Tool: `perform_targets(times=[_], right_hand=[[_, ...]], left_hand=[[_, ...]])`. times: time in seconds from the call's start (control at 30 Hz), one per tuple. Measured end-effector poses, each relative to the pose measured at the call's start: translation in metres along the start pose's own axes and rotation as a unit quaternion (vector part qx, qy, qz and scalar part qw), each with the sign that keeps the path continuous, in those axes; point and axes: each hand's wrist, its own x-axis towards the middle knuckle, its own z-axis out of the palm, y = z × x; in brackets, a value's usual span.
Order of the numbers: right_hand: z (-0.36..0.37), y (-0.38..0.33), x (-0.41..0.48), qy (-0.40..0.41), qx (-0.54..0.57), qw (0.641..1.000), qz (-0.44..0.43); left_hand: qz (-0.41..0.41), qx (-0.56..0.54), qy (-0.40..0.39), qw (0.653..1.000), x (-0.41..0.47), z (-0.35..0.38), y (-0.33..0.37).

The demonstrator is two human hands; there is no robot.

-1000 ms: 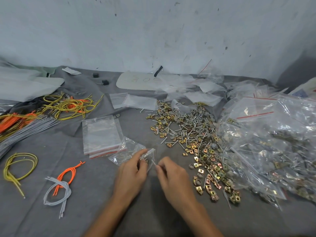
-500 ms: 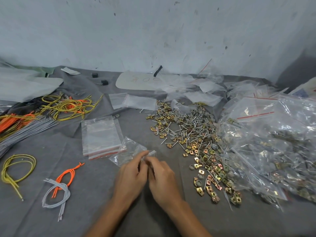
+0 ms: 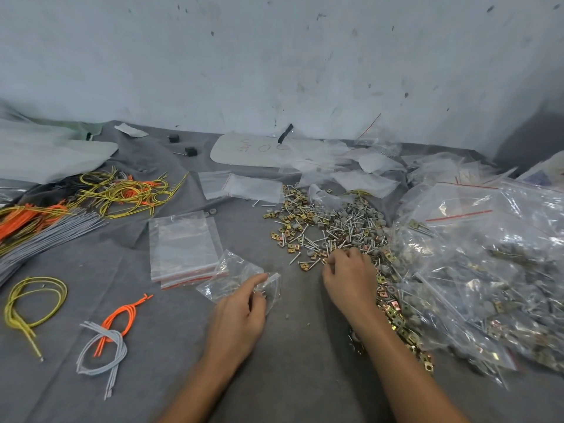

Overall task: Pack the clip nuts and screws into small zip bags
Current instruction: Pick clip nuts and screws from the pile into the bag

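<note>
Risks first. Possible collapse of the limp bag (image 3: pixel 236 277) at its mouth, given a grip on one edge only, with parts then dropped onto the cloth (image 3: pixel 158 355) instead of inside. Possible miscount or wrong mix, owing to clip nuts (image 3: pixel 305 265) and screws (image 3: pixel 351 221) lying tangled in one pile (image 3: pixel 329 230) at centre right. Possible snagging of the thin film on screw tips. Possible scattering of loose nuts under the right forearm, lower right of centre, by a careless sweep of the wrist. Possible mixing of loose parts with the filled bags (image 3: pixel 494 270) at far right, heaped just beside the pile.

Left hand (image 3: pixel 241 312), lower centre: fingers curled, thumb and forefinger pinching the bag near its mouth. Bag crumpled, resting on the cloth, just beside the stack (image 3: pixel 183 242) of empty bags; contents too faint to judge.

Right hand (image 3: pixel 351 276), centre right: palm down, fingers bent into the near edge of the pile, touching screws and nuts. Fingertips hidden among the parts, so impossible to tell whether pinching a piece or merely raking. Clear gap of cloth between this hand and the bag.

Judged step: picking of parts for the held bag. Most of the pile not yet packed.
</note>
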Motion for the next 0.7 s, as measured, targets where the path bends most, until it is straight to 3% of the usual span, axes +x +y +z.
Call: perform_targets(times=[0.13,0.23,0.3,0.37,0.47,0.7], right_hand=[[0.001,0.000,0.004,-0.034,-0.054,0.998,-0.003],[-0.002,-0.005,0.001,-0.036,-0.029,0.999,-0.010],[-0.006,-0.010,-0.010,0.003,0.088,0.996,-0.020],[-0.009,-0.024,-0.032,0.011,0.237,0.971,-0.019],[-0.002,-0.051,-0.072,-0.021,0.325,0.944,-0.046],[0.010,-0.064,-0.096,-0.040,0.248,0.959,-0.129]], left_hand=[[-0.006,-0.002,0.001,1.000,-0.002,-0.002,0.000],[-0.015,-0.003,-0.004,1.000,-0.003,-0.002,0.001],[-0.017,-0.005,-0.004,1.000,-0.003,-0.001,0.001],[-0.020,-0.012,0.001,1.000,-0.003,-0.001,0.002],[-0.019,-0.016,0.003,1.000,-0.002,-0.002,0.001],[-0.032,-0.010,0.018,0.999,-0.003,-0.003,-0.001]])
